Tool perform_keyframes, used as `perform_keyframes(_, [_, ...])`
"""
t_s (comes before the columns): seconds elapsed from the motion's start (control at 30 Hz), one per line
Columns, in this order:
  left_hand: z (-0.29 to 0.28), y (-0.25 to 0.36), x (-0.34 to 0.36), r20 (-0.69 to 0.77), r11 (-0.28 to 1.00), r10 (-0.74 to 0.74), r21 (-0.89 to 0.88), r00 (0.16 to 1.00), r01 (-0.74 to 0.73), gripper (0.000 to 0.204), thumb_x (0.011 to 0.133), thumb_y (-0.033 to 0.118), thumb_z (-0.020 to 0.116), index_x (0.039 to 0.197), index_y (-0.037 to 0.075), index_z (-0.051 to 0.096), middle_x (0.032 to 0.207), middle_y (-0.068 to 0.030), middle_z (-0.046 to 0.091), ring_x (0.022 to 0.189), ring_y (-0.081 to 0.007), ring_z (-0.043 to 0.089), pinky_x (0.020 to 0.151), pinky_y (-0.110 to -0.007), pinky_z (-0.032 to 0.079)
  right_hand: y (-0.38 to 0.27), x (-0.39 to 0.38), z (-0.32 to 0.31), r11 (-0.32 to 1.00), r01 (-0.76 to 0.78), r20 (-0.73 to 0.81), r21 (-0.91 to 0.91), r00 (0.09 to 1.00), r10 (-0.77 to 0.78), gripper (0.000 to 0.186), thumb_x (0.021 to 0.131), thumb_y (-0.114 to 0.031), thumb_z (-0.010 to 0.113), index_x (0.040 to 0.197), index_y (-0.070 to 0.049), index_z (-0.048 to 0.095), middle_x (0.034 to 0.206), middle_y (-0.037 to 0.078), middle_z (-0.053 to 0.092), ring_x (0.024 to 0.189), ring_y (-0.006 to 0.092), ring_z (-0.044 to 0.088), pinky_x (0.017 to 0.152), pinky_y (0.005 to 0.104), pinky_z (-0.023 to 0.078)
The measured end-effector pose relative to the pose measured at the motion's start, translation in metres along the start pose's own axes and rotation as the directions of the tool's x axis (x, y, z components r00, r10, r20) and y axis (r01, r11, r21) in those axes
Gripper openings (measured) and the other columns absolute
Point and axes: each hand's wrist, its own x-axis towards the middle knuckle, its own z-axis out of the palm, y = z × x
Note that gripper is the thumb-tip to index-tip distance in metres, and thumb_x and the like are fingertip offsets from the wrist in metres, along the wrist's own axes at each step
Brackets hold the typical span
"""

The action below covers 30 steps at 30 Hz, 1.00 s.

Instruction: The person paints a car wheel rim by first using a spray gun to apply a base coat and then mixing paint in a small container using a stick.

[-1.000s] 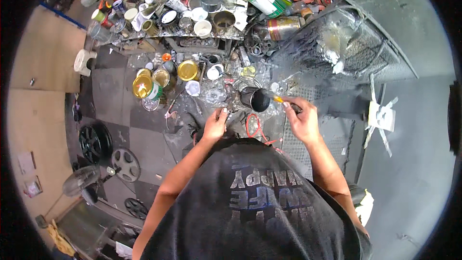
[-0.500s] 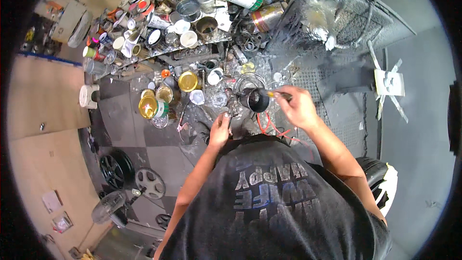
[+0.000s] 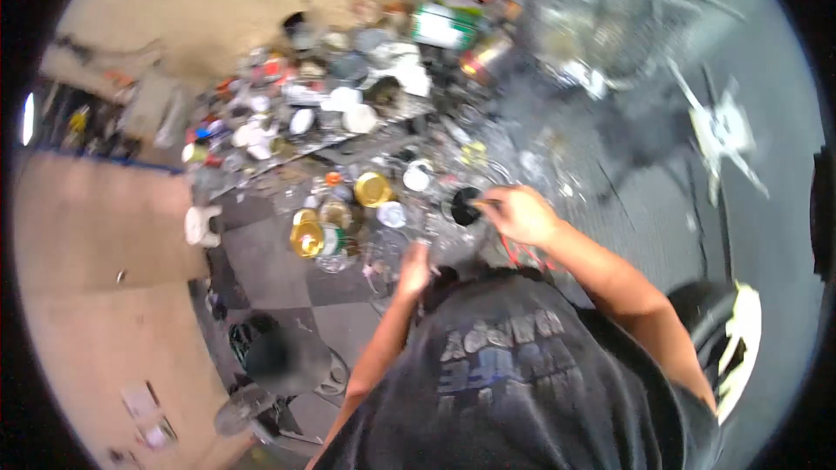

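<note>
The frame is smeared by motion. My right hand (image 3: pixel 522 215) pinches a small paintbrush (image 3: pixel 479 203), its front end over the mouth of a round pot (image 3: pixel 467 208) with a black inside. To the left and nearer my body, my left hand (image 3: pixel 416 271) is closed. A dark, narrow thing showed at its fingers half a second ago; what it is I cannot make out. Left of the pot are an open white cup (image 3: pixel 417 177), a pale plastic cup (image 3: pixel 392 215) and a gold-coloured tin lid (image 3: pixel 374 190).
A cluttered bench (image 3: pixel 322 146) carries many cans and cups at the back. Gold-topped paint cans (image 3: pixel 306 235) stand on the left. A white stool-like tub (image 3: pixel 202 226) is by the wall. At right are a taped panel (image 3: pixel 724 129) and a tyre (image 3: pixel 697 318).
My view has swung, so the bench and cans appear lower and further right. The brush's front end has come down to the pot's mouth. My left hand stays closed near my body.
</note>
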Motion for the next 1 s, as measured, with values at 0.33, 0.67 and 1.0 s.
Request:
perform_keyframes(0.33, [0.014, 0.025, -0.012, -0.183, 0.999, 0.025, 0.026, 0.983, -0.021, 0.065, 0.103, 0.056, 0.043, 0.135, 0.001, 0.058, 0.108, -0.0165, 0.07, 0.091, -0.0248, 0.066, 0.083, -0.039, 0.051, -0.004, -0.008, 0.002, 0.996, 0.044, 0.055, 0.077, 0.997, -0.048, 0.025, 0.09, -0.008, 0.068, 0.114, -0.003, 0.071, 0.084, 0.014, 0.071, 0.07, 0.0188, 0.066, 0.068, 0.0332, 0.052])
perform_keyframes(0.67, [0.032, 0.027, -0.005, -0.266, 0.997, 0.04, -0.051, 0.963, -0.055, 0.063, 0.1, 0.064, 0.044, 0.131, 0.012, 0.062, 0.087, -0.0132, 0.068, 0.068, -0.0214, 0.062, 0.067, -0.039, 0.049, 0.024, 0.032, 0.018, 0.982, 0.09, -0.207, 0.166, 0.977, -0.054, 0.015, 0.087, -0.006, 0.068, 0.1, 0.0, 0.071, 0.079, 0.01, 0.069, 0.072, 0.0126, 0.061, 0.069, 0.0318, 0.051])
perform_keyframes(1.0, [0.038, -0.018, 0.009, -0.223, 0.998, 0.005, -0.059, 0.975, -0.018, 0.072, 0.101, 0.06, 0.043, 0.141, 0.0, 0.052, 0.141, -0.0239, 0.056, 0.133, -0.0389, 0.052, 0.111, -0.044, 0.039, -0.022, 0.024, -0.007, 0.931, 0.255, 0.077, -0.261, 0.967, -0.243, 0.016, 0.082, -0.009, 0.067, 0.096, -0.002, 0.071, 0.089, 0.022, 0.069, 0.087, 0.0411, 0.067, 0.077, 0.046, 0.053])
